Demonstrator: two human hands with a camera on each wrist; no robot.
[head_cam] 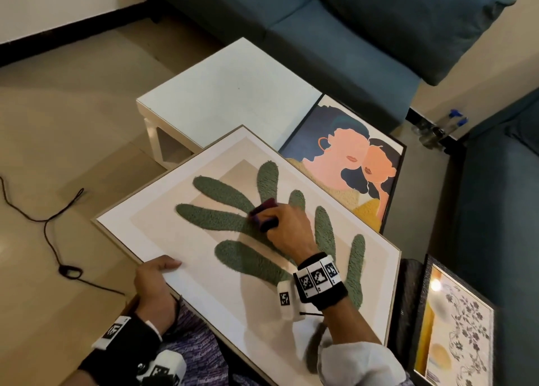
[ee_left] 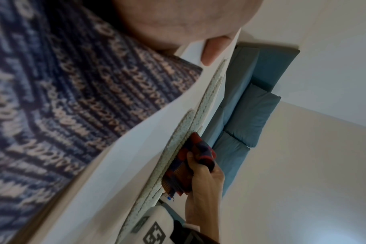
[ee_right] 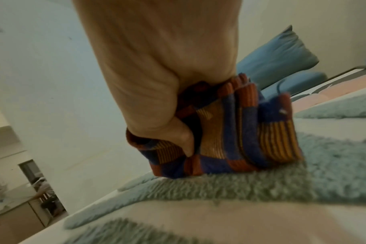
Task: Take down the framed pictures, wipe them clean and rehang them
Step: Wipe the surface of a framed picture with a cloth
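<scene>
A large framed picture (head_cam: 163, 210) with fuzzy green leaf shapes lies tilted across my lap. My left hand (head_cam: 154, 277) grips its near-left edge, thumb (ee_left: 214, 49) on the white border. My right hand (head_cam: 284, 225) holds a folded red, blue and orange cloth (head_cam: 262, 213) and presses it onto the green leaves near the picture's middle. The right wrist view shows the cloth (ee_right: 230, 132) bunched in my fingers against the fuzzy surface (ee_right: 240, 184). In the left wrist view the cloth (ee_left: 190, 161) sits on the picture's face.
A second picture of two faces (head_cam: 355, 163) lies on the white low table (head_cam: 227, 93). A third, floral frame (head_cam: 458, 327) leans at my right. Blue sofas (head_cam: 350, 20) stand behind and to the right. A black cable (head_cam: 52, 219) runs over the floor at left.
</scene>
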